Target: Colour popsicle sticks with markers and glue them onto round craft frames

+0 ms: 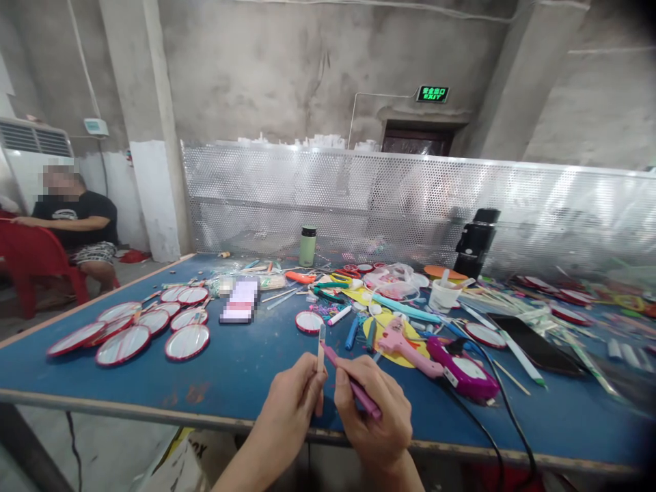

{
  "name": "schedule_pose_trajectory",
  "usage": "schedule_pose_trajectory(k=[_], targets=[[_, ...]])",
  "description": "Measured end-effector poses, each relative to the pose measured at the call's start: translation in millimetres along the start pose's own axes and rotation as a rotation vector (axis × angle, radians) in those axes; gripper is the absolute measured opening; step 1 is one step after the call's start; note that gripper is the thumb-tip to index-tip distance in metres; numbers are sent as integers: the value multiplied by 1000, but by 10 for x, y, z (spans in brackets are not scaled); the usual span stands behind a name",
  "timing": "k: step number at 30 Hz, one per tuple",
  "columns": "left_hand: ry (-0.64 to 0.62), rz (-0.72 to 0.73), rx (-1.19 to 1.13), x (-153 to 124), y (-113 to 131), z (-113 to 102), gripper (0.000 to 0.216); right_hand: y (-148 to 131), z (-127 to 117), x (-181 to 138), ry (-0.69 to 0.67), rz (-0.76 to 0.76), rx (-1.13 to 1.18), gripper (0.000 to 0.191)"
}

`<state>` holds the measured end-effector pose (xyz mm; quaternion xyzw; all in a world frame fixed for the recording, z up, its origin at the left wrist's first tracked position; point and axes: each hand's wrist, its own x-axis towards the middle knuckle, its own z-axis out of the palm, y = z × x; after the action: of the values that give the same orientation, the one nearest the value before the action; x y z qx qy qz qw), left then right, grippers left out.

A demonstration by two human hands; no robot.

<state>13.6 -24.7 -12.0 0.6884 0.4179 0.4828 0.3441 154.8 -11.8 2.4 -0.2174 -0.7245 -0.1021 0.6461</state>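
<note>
My left hand [296,391] pinches a thin, pale flat stick [320,348] upright near the table's front edge. In my right hand [376,403] is a purple marker-like pen [365,395], held as for writing. The pen's tip end meets or nearly meets the stick; I cannot tell if they touch. Just beyond my hands lies a round, red-rimmed disc [309,322]. To the right, a pink glue gun [404,345] rests on a yellow disc [382,335]. A purple device with a white face [464,369] sits beside it.
Several red-rimmed discs [187,342] cluster on the left of the blue table [230,383]. A lit phone [240,301], green bottle [307,246], white cup [443,297], dark phone [536,345] and black flask [477,242] stand or lie around. Black cables [505,410] hang over the front edge.
</note>
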Motion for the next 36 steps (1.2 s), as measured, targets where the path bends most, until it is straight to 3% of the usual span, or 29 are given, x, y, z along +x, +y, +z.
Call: schedule_pose_trajectory(k=[36], targets=[[-13, -33, -20, 5, 15, -8, 34, -8, -5, 3, 32, 5, -78, 19]])
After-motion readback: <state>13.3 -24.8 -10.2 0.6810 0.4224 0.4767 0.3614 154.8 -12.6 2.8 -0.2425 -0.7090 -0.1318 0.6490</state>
